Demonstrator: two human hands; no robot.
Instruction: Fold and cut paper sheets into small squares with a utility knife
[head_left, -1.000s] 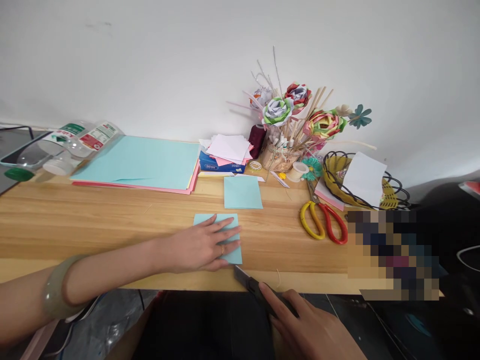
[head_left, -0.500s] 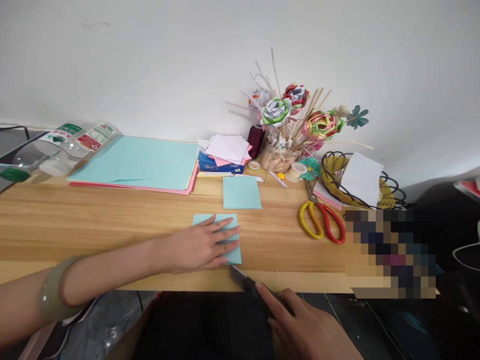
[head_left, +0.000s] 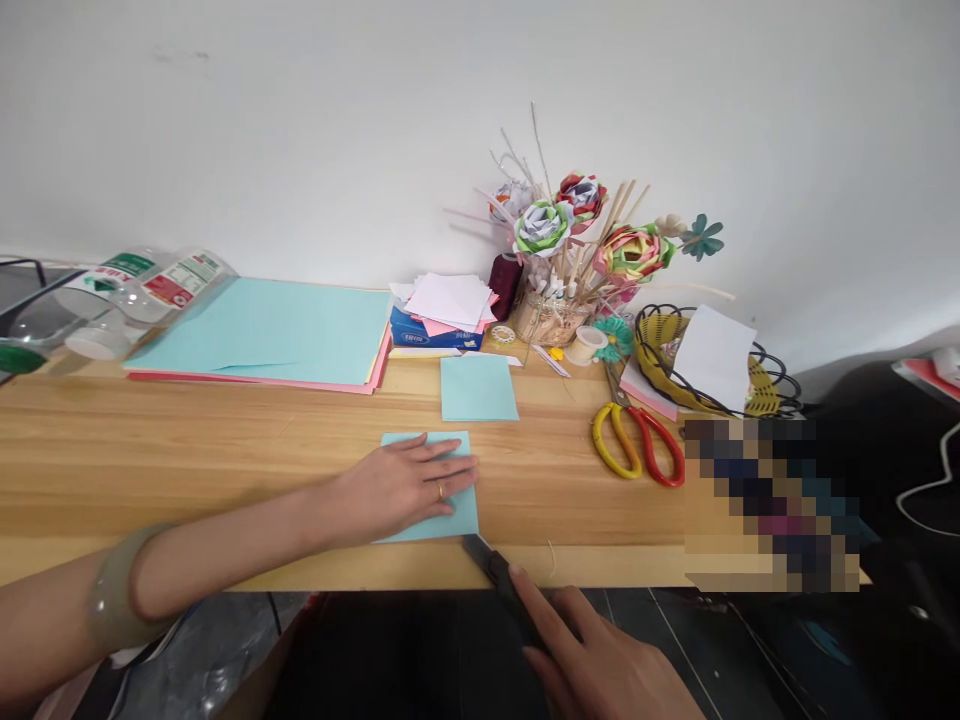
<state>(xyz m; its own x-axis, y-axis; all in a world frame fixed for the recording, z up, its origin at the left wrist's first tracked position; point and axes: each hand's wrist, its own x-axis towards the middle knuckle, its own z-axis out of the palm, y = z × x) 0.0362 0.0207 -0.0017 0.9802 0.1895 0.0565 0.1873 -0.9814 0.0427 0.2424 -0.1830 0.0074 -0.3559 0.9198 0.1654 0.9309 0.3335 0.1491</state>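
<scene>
My left hand (head_left: 412, 485) lies flat with spread fingers on a light blue paper square (head_left: 454, 513) near the table's front edge. A ring and a bangle show on that arm. In my right hand (head_left: 592, 650) is a black-handled knife (head_left: 501, 575), its blade pointing up and left. The blade tip is close to the paper's lower right corner; whether it touches, I cannot tell. Behind my left hand a second light blue paper square (head_left: 480, 388) rests on the wood.
Stacked coloured sheets (head_left: 262, 330) and plastic bottles (head_left: 161, 285) are at the left. Scissors (head_left: 637, 440) with yellow and red handles lie to the right, by a yellow basket (head_left: 660, 340). Paper flowers (head_left: 544, 228) stand at the back. A pixelated patch hides the table's right end.
My left hand has drawn back slightly from the paper's front edge, baring more of its lower part. The knife still points at the corner. The whole view has shifted a little.
</scene>
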